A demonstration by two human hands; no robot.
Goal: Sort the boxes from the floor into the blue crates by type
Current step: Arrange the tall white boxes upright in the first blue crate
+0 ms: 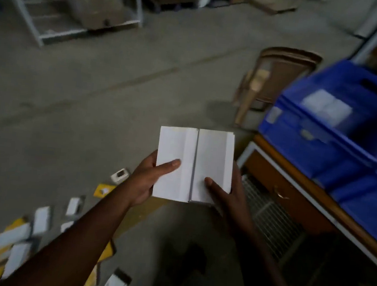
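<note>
Dim room, grainy low-light picture: white boxes (194, 164) in hand are the brightest and sharpest thing, blue crates (329, 135) and rack (64, 6) smeared by motion blur, wide-angle bending at edges, murky shadow bottom right.

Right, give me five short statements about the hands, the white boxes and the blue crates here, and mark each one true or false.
1. The left hand and the right hand together hold two white boxes side by side. True.
2. The nearest blue crate stands on the floor. False: it sits on a raised wooden-edged surface at the right.
3. White and yellow boxes lie on the floor at lower left. True.
4. The held boxes are yellow. False: both are white.
5. The blue crate already holds white boxes. True, though the view there is blurred.
</note>
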